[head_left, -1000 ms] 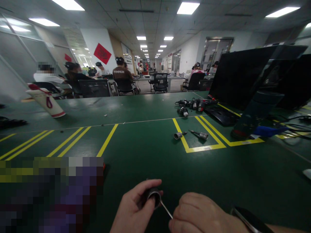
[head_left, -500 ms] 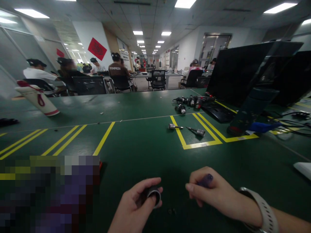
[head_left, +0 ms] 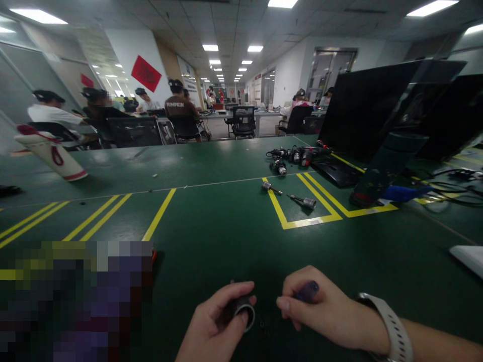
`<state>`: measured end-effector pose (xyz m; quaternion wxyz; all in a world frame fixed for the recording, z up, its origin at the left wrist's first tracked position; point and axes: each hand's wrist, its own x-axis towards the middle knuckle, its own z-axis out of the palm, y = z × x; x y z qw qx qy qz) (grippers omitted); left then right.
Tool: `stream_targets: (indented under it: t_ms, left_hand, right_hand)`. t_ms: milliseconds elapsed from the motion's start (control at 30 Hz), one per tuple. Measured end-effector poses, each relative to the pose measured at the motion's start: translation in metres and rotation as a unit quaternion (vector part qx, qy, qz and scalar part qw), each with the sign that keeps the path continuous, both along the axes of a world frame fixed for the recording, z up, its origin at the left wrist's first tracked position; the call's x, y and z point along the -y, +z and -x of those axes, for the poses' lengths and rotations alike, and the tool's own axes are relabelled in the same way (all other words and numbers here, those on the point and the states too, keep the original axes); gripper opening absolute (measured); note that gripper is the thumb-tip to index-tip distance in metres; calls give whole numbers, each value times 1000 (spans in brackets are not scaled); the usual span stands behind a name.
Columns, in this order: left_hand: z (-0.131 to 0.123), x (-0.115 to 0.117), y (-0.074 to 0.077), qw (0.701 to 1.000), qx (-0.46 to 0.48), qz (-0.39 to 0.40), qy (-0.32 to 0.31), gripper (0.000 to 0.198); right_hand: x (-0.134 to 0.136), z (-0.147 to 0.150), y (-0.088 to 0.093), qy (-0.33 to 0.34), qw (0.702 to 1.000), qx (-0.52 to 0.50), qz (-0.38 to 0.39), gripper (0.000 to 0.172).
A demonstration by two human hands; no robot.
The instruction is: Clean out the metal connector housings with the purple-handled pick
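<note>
My left hand [head_left: 221,322] is closed around a hollow metal cylinder [head_left: 249,318], its round open end turned towards me and my thumb at its rim. A short gap to the right, my right hand [head_left: 320,309] is wrapped round a screwdriver-like tool with a translucent purple handle [head_left: 307,291]; its shaft and tip are hidden by my fingers. On the green table between and below the hands lie tiny dark parts [head_left: 263,325], too small to name. Farther off, two metal cups with thin rods, one on the left [head_left: 266,186] and one on the right [head_left: 309,203], lie by a yellow-taped area.
A blurred-out block [head_left: 113,301] covers the lower left. Corded devices [head_left: 279,166] lie at the back, near a dark monitor [head_left: 366,110] and a dark bottle [head_left: 388,168]. A white tumbler [head_left: 56,156] stands far left. Several people sit at desks beyond.
My right hand has moved left with the tool, and my left hand slightly right with the cylinder, so the gap between them is smaller. The view has shifted a little.
</note>
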<state>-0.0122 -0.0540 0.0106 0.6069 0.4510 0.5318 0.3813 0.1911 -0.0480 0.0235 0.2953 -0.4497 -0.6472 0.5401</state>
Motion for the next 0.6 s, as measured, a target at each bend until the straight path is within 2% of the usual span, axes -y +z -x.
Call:
stream_targets:
  t_ms: [200,367,600]
  left_hand:
    - [2,3,-1,1000,7,9,-5,28]
    - [0,3,-1,1000,12,2,-9,27]
    - [0,3,-1,1000,6,0,-10,27]
  right_hand:
    - [4,0,7,19,997,35,-62,42]
    - [6,0,8,23,994,61,-82,30]
    - [8,2,17,45,987,100,-115,26]
